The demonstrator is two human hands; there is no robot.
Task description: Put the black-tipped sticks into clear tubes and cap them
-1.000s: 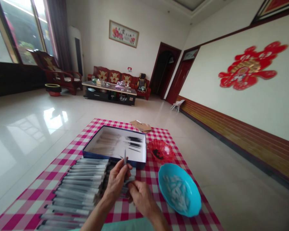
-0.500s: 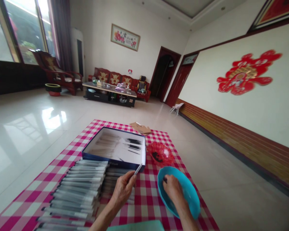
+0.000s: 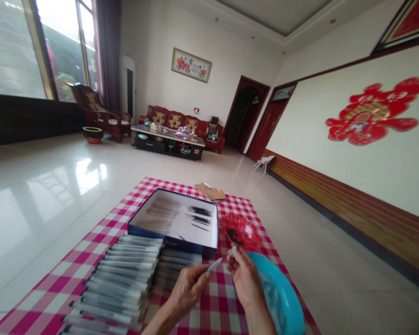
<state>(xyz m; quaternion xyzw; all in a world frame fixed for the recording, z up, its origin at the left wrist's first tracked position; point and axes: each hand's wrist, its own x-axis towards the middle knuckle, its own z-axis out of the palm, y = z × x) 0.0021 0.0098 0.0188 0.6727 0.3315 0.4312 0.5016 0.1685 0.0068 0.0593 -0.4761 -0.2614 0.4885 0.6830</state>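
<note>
My left hand [image 3: 190, 286] is closed on a slim pale pen barrel [image 3: 214, 265], whose tip points up and right. Close beside it, my right hand [image 3: 242, 274] pinches a small clear piece [image 3: 233, 251] at its fingertips. The turquoise bowl [image 3: 289, 298], with clear pieces inside, lies partly behind my right forearm. Beyond that hand stands a red bowl [image 3: 240, 230] holding small dark pieces. A row of pens [image 3: 122, 274] fills the left side of the cloth. The open blue-edged box [image 3: 174, 223] holds clear tubes and thin black sticks.
The pink checked cloth [image 3: 108, 218] covers the table. Torn brown cardboard [image 3: 210, 191] lies at its far edge. Farther off are a low table [image 3: 167, 135], a red wooden sofa [image 3: 176, 118] and a small white chair [image 3: 264, 162].
My right hand has left the turquoise bowl and moved up and left, now with a clear piece at its fingertips. The camera view has shifted, and the green sheet at the bottom is out of view.
</note>
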